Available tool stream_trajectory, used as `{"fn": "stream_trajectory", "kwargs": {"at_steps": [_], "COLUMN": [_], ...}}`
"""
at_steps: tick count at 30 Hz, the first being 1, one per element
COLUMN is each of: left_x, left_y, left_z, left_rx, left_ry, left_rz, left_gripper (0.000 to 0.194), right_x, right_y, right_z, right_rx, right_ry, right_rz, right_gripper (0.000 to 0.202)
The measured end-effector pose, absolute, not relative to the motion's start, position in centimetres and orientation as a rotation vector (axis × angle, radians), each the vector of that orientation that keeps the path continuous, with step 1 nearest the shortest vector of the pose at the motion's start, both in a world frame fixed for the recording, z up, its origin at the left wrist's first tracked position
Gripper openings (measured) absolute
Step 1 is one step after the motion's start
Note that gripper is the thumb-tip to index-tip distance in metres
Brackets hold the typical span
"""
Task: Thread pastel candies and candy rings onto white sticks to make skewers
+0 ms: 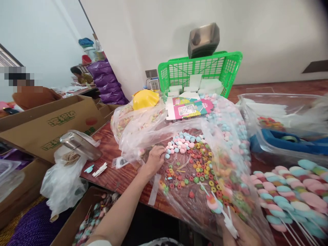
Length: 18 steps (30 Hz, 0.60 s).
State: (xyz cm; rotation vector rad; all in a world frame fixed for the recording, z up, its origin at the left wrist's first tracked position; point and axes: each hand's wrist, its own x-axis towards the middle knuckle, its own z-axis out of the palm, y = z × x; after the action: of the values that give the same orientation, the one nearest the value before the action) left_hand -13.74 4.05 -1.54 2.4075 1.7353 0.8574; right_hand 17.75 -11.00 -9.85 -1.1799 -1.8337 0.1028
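My left hand [155, 158] reaches to the edge of a pile of pink, blue and white candies [182, 141]; its fingers are bent together at the pile, and what they hold, if anything, is too small to name. At the lower right my right hand [237, 228] is closed around white sticks [230, 223], one of them carrying pink, blue and orange candies [214, 205] near its upper part. Between the hands, colourful ring-shaped candies [202, 167] lie spread on clear plastic sheeting [184, 194].
Finished candy sticks [294, 191] lie at the right, below a clear tub [287, 106] and blue tape dispenser [302, 141]. Behind stands a green basket [200, 73]. A metal flask [80, 145] and cardboard boxes [53, 126] are left. Two people sit farther back.
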Motion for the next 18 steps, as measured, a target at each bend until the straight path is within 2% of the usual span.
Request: {"fn": "stream_trajectory", "kwargs": {"at_steps": [4, 7, 18], "left_x": [-13.1, -12.8, -14.2], "left_y": [3.2, 3.2, 3.3], "left_z": [-1.5, -1.7, -1.3], "left_rx": [2.554, 2.593, 2.540], "left_ry": [1.644, 1.670, 1.680], "left_rz": [0.691, 0.556, 0.507], "left_gripper": [0.019, 0.023, 0.027], "right_x": [17.4, 16.9, 16.0], "right_y": [-11.1, -11.1, -10.9], "right_z": [-9.0, -7.8, -5.1], "right_rx": [-1.183, -1.183, -1.174], "right_ry": [-1.875, -1.921, -1.821], "right_rz": [0.010, 0.016, -0.045], "right_gripper": [0.029, 0.035, 0.037]}}
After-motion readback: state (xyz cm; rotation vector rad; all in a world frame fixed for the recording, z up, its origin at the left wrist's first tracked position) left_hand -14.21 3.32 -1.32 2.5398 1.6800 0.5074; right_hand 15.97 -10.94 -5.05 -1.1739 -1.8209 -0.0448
